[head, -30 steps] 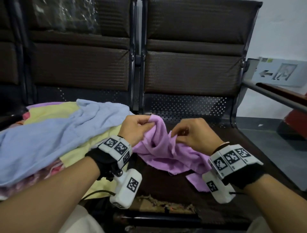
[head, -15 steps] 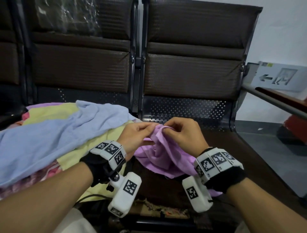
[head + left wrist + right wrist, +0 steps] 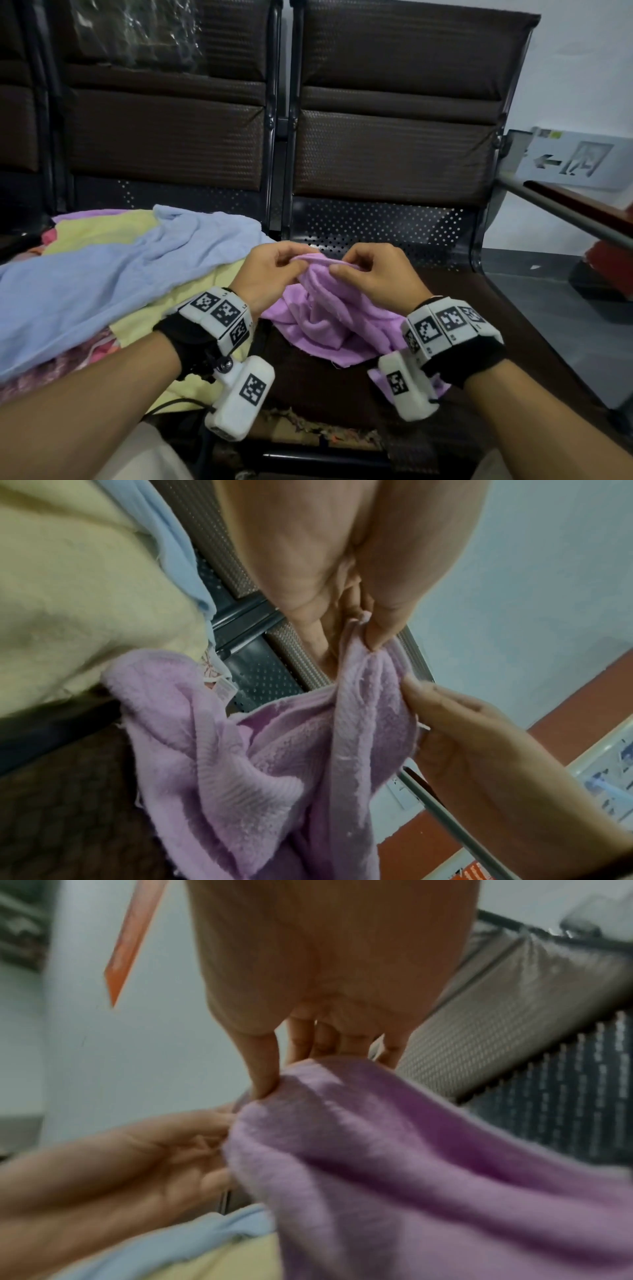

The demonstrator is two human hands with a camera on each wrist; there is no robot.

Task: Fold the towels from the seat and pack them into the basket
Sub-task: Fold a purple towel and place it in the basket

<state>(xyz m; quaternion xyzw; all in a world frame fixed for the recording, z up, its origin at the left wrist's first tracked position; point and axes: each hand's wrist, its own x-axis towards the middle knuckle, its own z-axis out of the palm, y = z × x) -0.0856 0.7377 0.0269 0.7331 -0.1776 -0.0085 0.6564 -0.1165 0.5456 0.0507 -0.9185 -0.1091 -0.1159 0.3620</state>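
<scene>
A crumpled purple towel [image 3: 329, 318] lies on the dark right-hand seat [image 3: 342, 383], its top edge lifted. My left hand [image 3: 274, 267] pinches that edge between thumb and fingers, as the left wrist view shows on the towel [image 3: 281, 750]. My right hand [image 3: 370, 274] pinches the same edge a few centimetres to the right, with the towel [image 3: 428, 1164] hanging below it in the right wrist view. The two hands sit close together, almost touching. No basket is in view.
A pile of towels covers the left seat: a light blue towel [image 3: 113, 274] on top, a yellow towel [image 3: 102, 226] and pink patterned cloth [image 3: 51, 373] beneath. A metal armrest bar [image 3: 565, 216] runs at the right. Seat backs [image 3: 394, 137] stand behind.
My right hand has slid left along the purple towel's edge until it meets my left hand. Both hands have lifted the edge slightly.
</scene>
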